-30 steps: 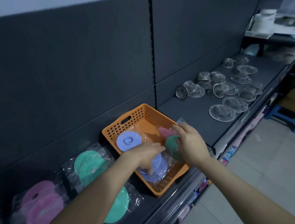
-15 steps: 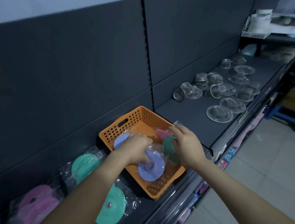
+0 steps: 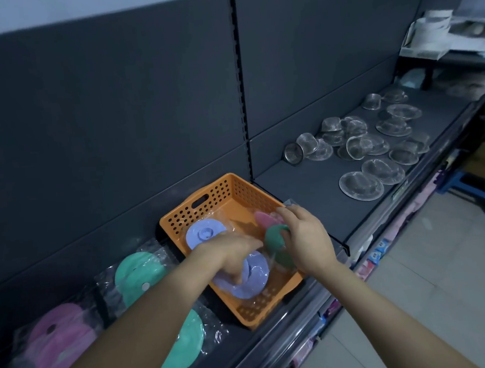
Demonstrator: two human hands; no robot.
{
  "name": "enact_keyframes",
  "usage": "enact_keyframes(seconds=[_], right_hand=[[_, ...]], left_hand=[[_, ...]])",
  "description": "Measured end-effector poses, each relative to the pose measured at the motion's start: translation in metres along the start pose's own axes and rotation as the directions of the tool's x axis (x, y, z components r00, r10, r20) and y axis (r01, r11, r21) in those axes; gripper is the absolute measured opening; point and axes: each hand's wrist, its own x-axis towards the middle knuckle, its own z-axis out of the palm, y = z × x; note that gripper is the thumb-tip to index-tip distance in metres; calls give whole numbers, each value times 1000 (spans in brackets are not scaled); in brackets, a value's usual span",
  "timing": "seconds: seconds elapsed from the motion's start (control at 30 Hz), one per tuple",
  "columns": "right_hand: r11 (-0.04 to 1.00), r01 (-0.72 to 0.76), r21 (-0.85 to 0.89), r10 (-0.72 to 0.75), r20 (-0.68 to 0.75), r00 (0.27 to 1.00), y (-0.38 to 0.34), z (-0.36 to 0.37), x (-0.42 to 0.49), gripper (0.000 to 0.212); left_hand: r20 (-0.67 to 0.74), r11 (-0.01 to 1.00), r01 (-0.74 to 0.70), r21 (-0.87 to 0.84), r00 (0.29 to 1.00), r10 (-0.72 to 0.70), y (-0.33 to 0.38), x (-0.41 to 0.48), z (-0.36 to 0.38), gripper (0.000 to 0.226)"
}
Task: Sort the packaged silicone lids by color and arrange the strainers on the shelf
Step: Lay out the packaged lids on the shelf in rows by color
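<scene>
The left hand point(image 3: 235, 252) pinches a bagged purple lid point(image 3: 253, 276) low in the orange basket point(image 3: 204, 191). The right hand point(image 3: 306, 237) curls round a green lid point(image 3: 273, 235) beside it, probably to separate the colours for the shelf's green pile point(image 3: 138, 272) and pink pile point(image 3: 59, 337). The strainers point(image 3: 360, 186) lie scattered well to the right.
</scene>
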Motion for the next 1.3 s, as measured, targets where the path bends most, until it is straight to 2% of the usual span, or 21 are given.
enact_keyframes(seconds=[0.13,0.2,0.27,0.37,0.47,0.5,0.57,0.63,0.67,0.77,0.9,1.0,1.17,1.3], right_hand=[[1000,-8,-11,8,1,1000,0,-1,0,43],[1000,-8,-13,8,4,1000,1,-1,-1,44],[1000,-5,-18,5,16,1000,1,0,0,45],[999,4,-32,-3,28,1000,1,0,0,44],[999,16,-40,-14,47,999,1,-2,1,43],[998,20,-60,-17,61,998,1,-2,2,44],[991,26,-130,-11,114,993,-1,-2,4,46],[978,61,-197,-33,141,989,-6,-2,7,44],[971,94,-220,-65,137,988,-10,-1,9,44],[944,223,-242,-186,164,969,-34,4,18,54],[913,376,-158,-297,372,879,-66,24,27,51],[903,394,-171,-244,551,798,-85,37,33,50],[848,476,-234,-197,695,692,-103,58,53,56],[793,552,-256,-172,776,607,-114,70,71,59]], left_hand=[[-29,998,-3,56,1000,5,0,1,3,91],[-91,999,-24,45,995,28,-1,-3,5,74],[-211,998,-53,-28,976,46,-6,-9,5,50],[-388,978,-59,-200,921,-24,-20,-24,1,33],[-530,872,-72,-484,817,-226,-36,-44,4,31],[-561,808,-87,-583,762,-323,-41,-50,6,33],[-595,664,-142,-734,605,-529,-49,-58,10,30],[-564,490,-280,-826,447,-695,-55,-63,11,24],[-527,404,-355,-843,397,-751,-56,-65,11,22],[-402,197,-498,-845,346,-848,-62,-71,10,19],[-265,37,-598,-800,298,-917,-74,-83,19,21],[-159,-48,-628,-776,268,-950,-85,-95,31,18],[-96,-88,-669,-738,233,-968,-87,-114,46,19],[-58,-133,-671,-729,254,-966,-86,-122,54,17]])
